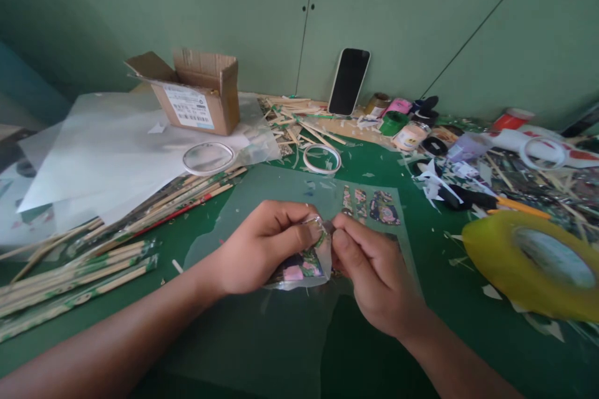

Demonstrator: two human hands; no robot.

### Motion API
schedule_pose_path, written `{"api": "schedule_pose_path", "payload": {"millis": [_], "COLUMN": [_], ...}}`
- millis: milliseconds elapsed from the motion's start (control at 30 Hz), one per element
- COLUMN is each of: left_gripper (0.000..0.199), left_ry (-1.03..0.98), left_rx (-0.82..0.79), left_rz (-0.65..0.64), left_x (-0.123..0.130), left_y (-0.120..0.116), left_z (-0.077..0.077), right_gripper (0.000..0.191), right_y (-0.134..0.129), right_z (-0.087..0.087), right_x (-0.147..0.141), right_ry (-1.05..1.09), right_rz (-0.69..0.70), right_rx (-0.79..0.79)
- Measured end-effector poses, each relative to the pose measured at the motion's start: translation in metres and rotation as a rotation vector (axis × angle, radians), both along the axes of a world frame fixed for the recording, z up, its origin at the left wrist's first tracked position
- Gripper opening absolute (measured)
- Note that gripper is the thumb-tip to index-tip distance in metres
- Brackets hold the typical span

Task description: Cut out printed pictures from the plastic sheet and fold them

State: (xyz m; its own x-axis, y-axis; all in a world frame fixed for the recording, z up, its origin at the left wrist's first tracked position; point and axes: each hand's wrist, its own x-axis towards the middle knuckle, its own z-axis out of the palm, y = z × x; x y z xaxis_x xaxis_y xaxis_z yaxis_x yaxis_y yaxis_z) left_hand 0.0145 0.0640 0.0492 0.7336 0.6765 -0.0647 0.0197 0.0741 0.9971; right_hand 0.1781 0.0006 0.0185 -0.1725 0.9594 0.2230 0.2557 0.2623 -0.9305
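Near the middle of the table, my left hand is closed on a small floral-patterned piece with clear film around it. My right hand pinches close to the piece's right edge, thumb against forefinger; what lies between those fingertips is too small to make out. Both hands are just above a translucent sheet. Several cut floral pieces lie on that sheet, beyond my right hand.
An open cardboard box stands on white sheets at back left. Wrapped wooden sticks lie left. A phone leans on the wall. To the right are a yellow tape roll, an orange-handled tool and scraps.
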Motion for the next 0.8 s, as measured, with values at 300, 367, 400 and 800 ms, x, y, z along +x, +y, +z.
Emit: {"api": "schedule_pose_path", "payload": {"millis": [300,367,400,800], "left_gripper": [0.03,0.03,0.03,0.03], "left_ry": [-0.023,-0.027,-0.029,0.001], "left_rx": [-0.052,-0.05,-0.055,0.005], "left_rz": [-0.07,-0.079,-0.084,-0.078], "left_x": [-0.0038,-0.004,-0.0039,-0.0036], "left_y": [0.0014,0.0015,0.0014,-0.0007], "left_z": [0.003,0.0036,0.0039,0.0048], "right_gripper": [0.032,0.031,0.031,0.025], "right_y": [-0.0021,-0.0026,-0.0029,-0.0058], "right_z": [-0.0015,-0.0015,-0.0017,-0.0002], "right_x": [0.0003,0.0008,0.001,0.0004], "right_ry": [0.164,0.147,0.133,0.014], "right_rz": [0.089,0.095,0.091,0.074], "right_rx": [-0.109,-0.106,-0.098,0.0]}}
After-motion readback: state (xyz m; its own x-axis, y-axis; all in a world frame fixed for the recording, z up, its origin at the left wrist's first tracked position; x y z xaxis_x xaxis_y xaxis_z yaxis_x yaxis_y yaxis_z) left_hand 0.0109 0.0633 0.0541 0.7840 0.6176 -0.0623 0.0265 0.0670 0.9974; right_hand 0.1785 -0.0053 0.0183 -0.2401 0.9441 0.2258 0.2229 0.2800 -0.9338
